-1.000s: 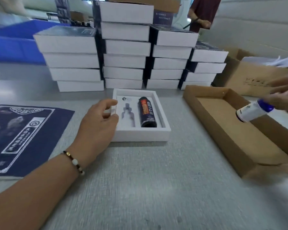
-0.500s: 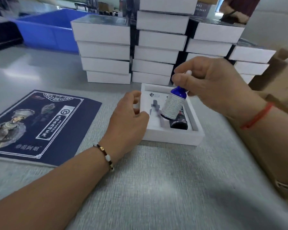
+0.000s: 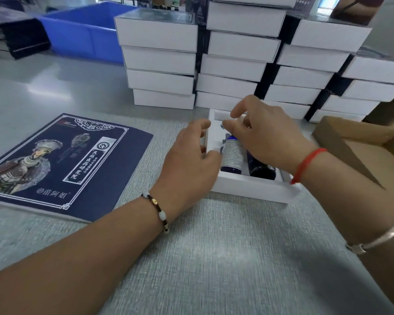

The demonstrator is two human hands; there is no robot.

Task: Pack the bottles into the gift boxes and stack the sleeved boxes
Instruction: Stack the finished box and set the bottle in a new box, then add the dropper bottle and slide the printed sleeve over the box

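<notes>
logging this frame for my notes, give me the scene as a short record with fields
open box: white gift box on the grey table, in front of the stacks
contents: blue-capped bottle lying beside a dark bottle
left hand: left hand against the box's left side, fingers loose
right hand: right hand over the bottles' top ends, fingertips at the blue cap
sleeve: dark blue printed sleeve flat, left of the box
finished: stacked sleeved boxes behind
right side: brown cardboard tray

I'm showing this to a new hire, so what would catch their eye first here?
Both hands, left and right, meet over the open white gift box at centre, where two bottles lie. Behind rise the stacks of white boxes; a dark blue printed sleeve lies flat at left.
</notes>
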